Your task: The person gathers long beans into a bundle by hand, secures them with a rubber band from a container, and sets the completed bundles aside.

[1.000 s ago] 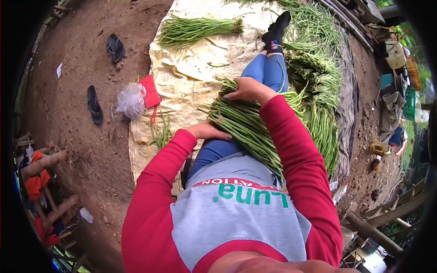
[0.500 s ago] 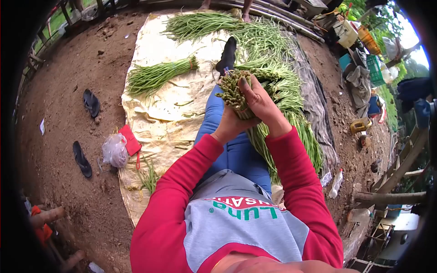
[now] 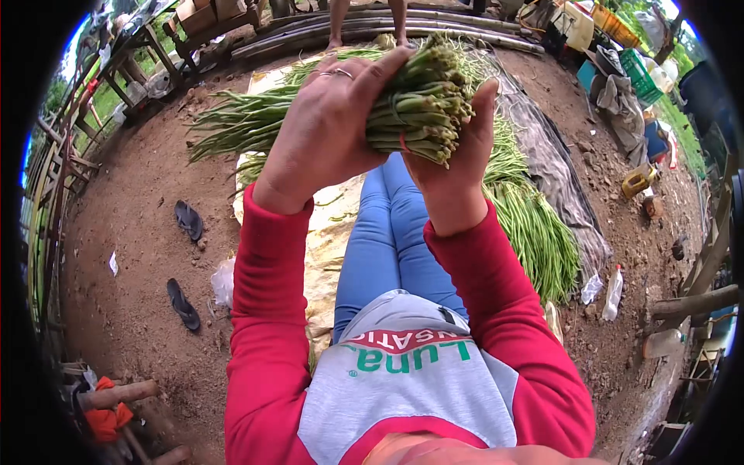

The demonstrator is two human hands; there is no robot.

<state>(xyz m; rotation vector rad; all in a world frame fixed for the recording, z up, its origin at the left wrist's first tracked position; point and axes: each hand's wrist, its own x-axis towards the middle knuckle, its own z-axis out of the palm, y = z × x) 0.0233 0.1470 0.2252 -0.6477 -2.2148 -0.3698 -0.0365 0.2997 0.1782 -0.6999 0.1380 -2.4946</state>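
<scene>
A bundle of long green beans (image 3: 418, 105) is raised in front of me. It lies sideways, its stem ends to the right and its long tails (image 3: 240, 124) trailing left. A thin band crosses it near the ends, with a bit of red at its lower edge. My left hand (image 3: 329, 124) is closed over the bundle, a ring on one finger. Cupped against the stem end is my right hand (image 3: 457, 159), its thumb up and its fingers partly hidden beneath the beans. Below, loose long beans (image 3: 535, 232) cover the right side of the pale sheet (image 3: 322, 256).
My outstretched legs (image 3: 391, 217) rest on the sheet. Two dark sandals (image 3: 184, 304) lie on the dirt at left, near a plastic bag (image 3: 223, 283). Another person's bare legs (image 3: 337, 23) stand at the far edge by poles (image 3: 457, 27). Bottles (image 3: 612, 293) and a green crate (image 3: 642, 77) are at right.
Both hands have lifted the bundle up and closer to me. It has turned, so its tails now show at left. My left hand has gone from beneath the bundle to over it.
</scene>
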